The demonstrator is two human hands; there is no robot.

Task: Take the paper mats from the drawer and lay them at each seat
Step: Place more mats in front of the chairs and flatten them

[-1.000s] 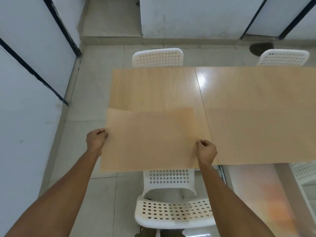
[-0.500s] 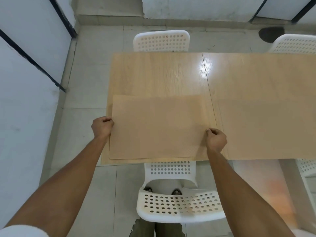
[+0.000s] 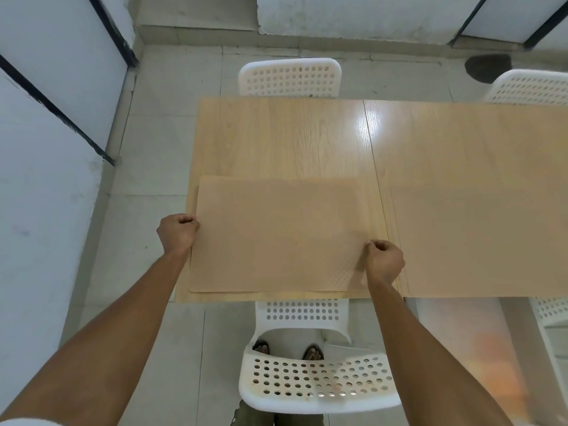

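A paper mat [image 3: 276, 235] lies on the near left end of the wooden table [image 3: 285, 136], right in front of the near chair [image 3: 316, 385], and both hands pinch it by its short edges: the left hand [image 3: 178, 233] is closed in a fist on the left edge, the right hand [image 3: 384, 261] closed on the right edge near the lower corner. The mat looks flat or very nearly flat on the tabletop, its near edge just inside the table's near edge and roughly parallel to it, its left edge sitting a little inside the table's left edge. To finish this step well, I judge it best to keep the sheet lightly taut between the two hands while settling it, so that thin paper does not buckle in the middle, then to check that the near edge runs even with the table edge and that the mat is centred on the chair before the fingers let go; letting go of both sides together should keep it from skewing. Counting what shows: one mat in hand, and a second mat [image 3: 479, 238] seems to lie already on the right half of the table, though its outline is faint against the wood; no spare mats or drawer are in view. There are four white perforated chairs, the near one, a far chair [image 3: 290, 76] opposite it, another at far right [image 3: 528, 86], and part of one at near right [image 3: 550, 312], so by my reckoning the far seats have no mats yet
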